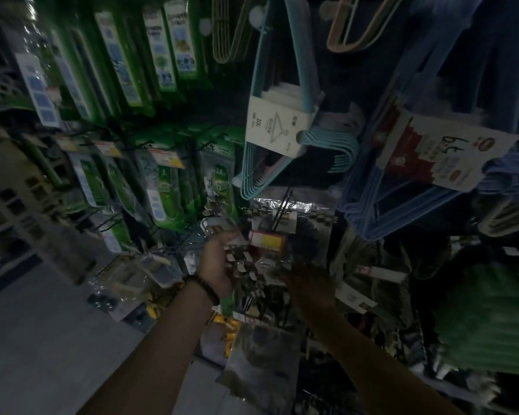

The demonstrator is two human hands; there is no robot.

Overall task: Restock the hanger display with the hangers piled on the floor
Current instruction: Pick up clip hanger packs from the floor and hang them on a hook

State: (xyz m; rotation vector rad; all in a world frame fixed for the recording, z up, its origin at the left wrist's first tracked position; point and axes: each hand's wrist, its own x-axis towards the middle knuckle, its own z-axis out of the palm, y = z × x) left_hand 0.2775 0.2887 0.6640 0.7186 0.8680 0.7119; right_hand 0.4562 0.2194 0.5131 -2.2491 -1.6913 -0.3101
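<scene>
The scene is dark and blurred. My left hand grips a clear plastic pack of clip hangers at its left edge, low on the display rack. My right hand reaches to the same pack from the right and lies in shadow; its fingers cannot be made out. A metal display hook sticks out just above the pack, with a red and yellow price tag at its tip. Above hang a bundle of light blue hangers with a white card label and a bundle of darker blue hangers.
Green packaged goods hang in rows on the left of the rack. More clear packs hang below my hands. Something green sits at the lower right. Grey floor shows at the lower left.
</scene>
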